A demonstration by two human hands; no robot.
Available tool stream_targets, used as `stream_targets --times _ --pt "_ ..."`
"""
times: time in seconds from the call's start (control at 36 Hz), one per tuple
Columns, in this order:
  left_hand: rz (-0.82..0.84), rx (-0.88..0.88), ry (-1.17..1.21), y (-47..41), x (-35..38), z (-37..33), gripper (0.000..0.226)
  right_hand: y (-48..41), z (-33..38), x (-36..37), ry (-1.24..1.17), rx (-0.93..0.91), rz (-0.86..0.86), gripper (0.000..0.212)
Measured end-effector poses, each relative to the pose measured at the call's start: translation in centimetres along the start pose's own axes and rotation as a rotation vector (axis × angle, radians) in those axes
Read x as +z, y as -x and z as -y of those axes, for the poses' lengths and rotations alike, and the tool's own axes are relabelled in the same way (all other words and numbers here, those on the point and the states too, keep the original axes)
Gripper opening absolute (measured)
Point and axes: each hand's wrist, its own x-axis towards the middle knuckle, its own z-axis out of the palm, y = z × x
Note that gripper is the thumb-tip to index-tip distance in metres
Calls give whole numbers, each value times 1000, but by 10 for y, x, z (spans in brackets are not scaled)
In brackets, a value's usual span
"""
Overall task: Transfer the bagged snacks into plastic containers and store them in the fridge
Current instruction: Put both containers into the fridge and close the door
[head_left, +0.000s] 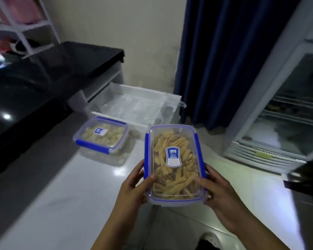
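Observation:
A clear rectangular container [173,165] with blue lid clips and a blue label, full of orange snack sticks, is held above the floor in the middle of the head view. My left hand [134,186] grips its near left side with the thumb on the lid. Its near right side is gripped by my right hand [219,192], thumb also on the lid. A second lidded container [100,135] of pale snacks sits on the white floor to the left. The fridge [282,114] stands at the right, its shelves showing.
A white plastic basket [134,105] holding clear empty bags lies on the floor behind the containers. A black-topped counter [43,74] runs along the left. A dark blue curtain [224,51] hangs between wall and fridge. A dark object [307,174] juts in at the right edge.

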Motion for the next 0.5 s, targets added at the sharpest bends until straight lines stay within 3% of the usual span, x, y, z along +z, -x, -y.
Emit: stream_targets --times 0.08,0.28,0.42,0.5 --pt "128 -27 -50 -26 49 7 60 10 13 -49 -56 -47 -87 47" --pt "319 -141 -95 -84 181 24 63 28 40 -169 -159 -75 -290 80" --pt "449 -189 -167 -123 272 45 71 29 56 -252 -194 -60 -400 85" --pt "488 -188 -214 -137 317 56 65 29 60 -293 -231 -74 -420 85"
